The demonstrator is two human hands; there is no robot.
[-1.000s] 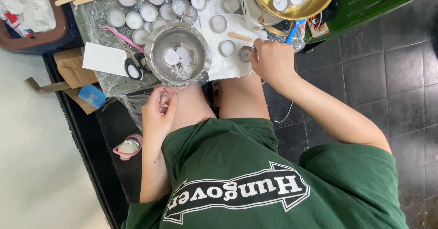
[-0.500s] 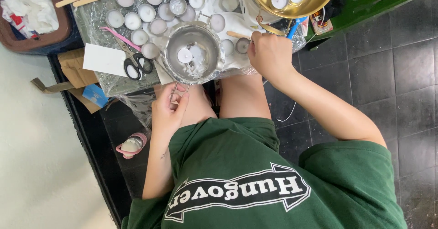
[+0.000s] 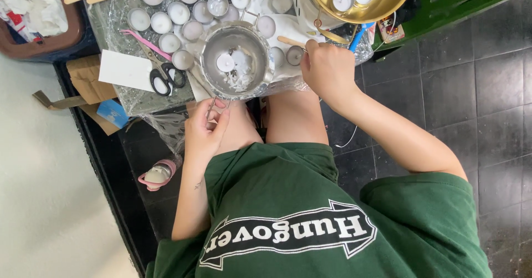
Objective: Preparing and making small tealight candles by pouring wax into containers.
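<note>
My left hand pinches the wire handle of a small steel pot above my knee; white wax discs and crumbs lie inside the pot. My right hand grips a thin wooden stick, its tip next to a small tealight cup on the foil-covered table. Several white tealights in metal cups stand in rows beyond the pot. I sit in a green shirt with my knees under the table's near edge.
A gold bowl holding two tealights stands at the upper right. Black-handled scissors, a white card and a pink tool lie left of the pot. A brown tray sits far left. A pink object lies on the dark floor.
The steel pot has shifted right and toward me, and my left hand has followed it along the handle. My right hand stays by the same tealight cup.
</note>
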